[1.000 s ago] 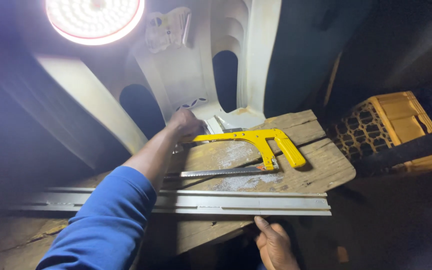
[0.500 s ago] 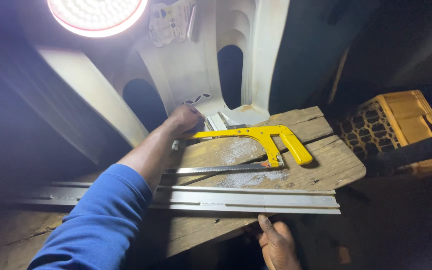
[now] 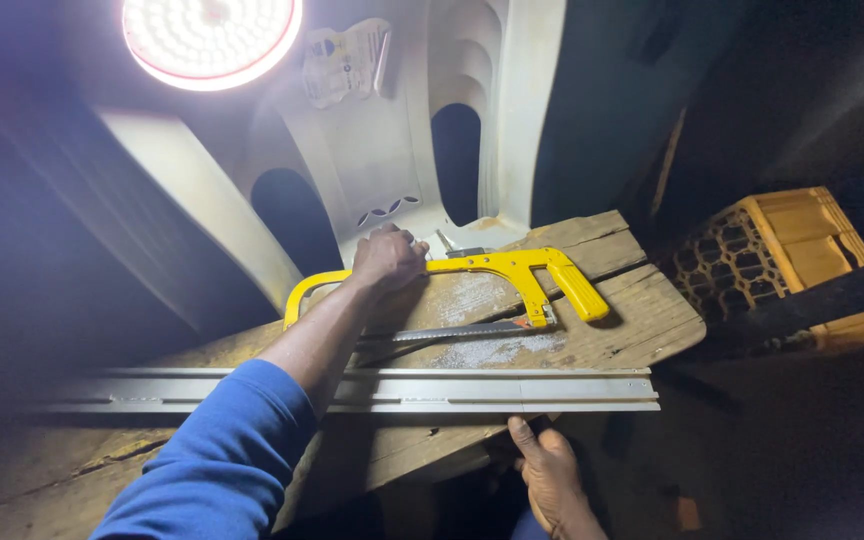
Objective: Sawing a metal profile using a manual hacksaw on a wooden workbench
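White plastic fills the far middle of the scene: an overturned plastic chair (image 3: 382,150) with arched openings, lit hard by a round lamp (image 3: 210,38) at the far left top. Below it a rough wooden board (image 3: 642,310) runs from the near left to the right, its surface worn and dusted pale in the middle. Off the board's right end, well apart, lies a stack of orange perforated clay bricks (image 3: 782,245) in the dark.

Along the near edge of the board lies a long grey metal channel (image 3: 572,390), stretched left to right, flat on the wood and reaching almost to the board's right end. Just beyond it, on the far side, rests a yellow hacksaw (image 3: 512,265): its frame arches from the left, its handle slants down toward the right, and its dark blade runs parallel to the channel, near it but apart from it.

A blue sleeve (image 3: 222,460) rises from the near left, crossing over the channel. At its end the left hand (image 3: 389,258) is closed in a fist over the top bar of the hacksaw frame, gripping it at the far side of the board. The right hand (image 3: 552,475) sits low at the near edge, under the channel, fingers curled up against the board's underside; whether it grips the wood or only presses there cannot be told.
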